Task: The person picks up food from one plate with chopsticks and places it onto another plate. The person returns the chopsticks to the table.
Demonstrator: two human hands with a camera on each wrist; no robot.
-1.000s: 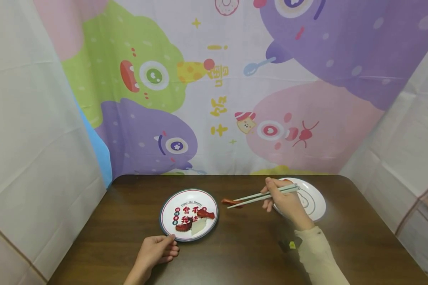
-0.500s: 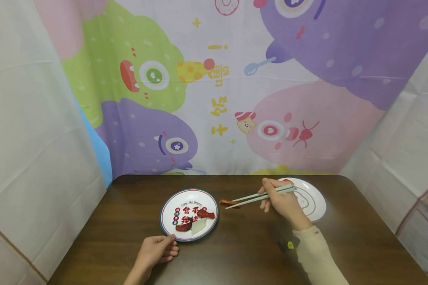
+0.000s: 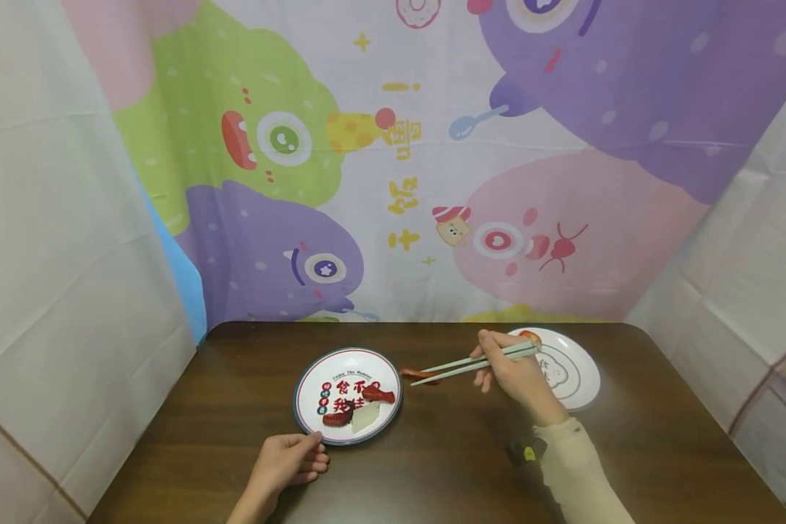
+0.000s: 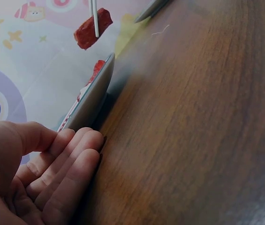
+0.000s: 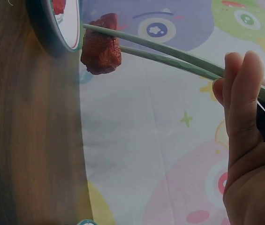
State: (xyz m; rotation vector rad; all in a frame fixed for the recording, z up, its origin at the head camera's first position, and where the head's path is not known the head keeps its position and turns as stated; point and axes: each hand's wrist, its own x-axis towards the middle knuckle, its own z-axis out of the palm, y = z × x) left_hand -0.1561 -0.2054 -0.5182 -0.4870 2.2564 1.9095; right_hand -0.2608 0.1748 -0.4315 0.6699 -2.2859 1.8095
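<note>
My right hand (image 3: 517, 375) holds a pair of pale green chopsticks (image 3: 465, 363). Their tips pinch a reddish-brown piece of meat (image 5: 101, 46), which hangs in the air just right of a round, dark-rimmed plate (image 3: 314, 378). On that plate lie a small red drumstick (image 3: 378, 394), a dark red wing-like piece (image 3: 337, 419) and a whitish piece (image 3: 365, 417). My left hand (image 3: 290, 460) pinches the plate's near rim between thumb and index finger, its other fingers curled below. In the left wrist view the meat (image 4: 93, 29) is above the plate's far edge.
A white plate (image 3: 586, 371) with a line drawing stands at the back right, partly behind my right hand. An orange-red item (image 3: 530, 337) sits on its far edge. Brown wooden table (image 3: 419, 466) extends to a printed cartoon curtain (image 3: 399, 284); pale cloth hangs on both sides.
My right hand has moved slightly left, bringing the chopsticks and meat closer to the dark-rimmed plate. More of the orange-red item shows. My left hand has stayed put.
</note>
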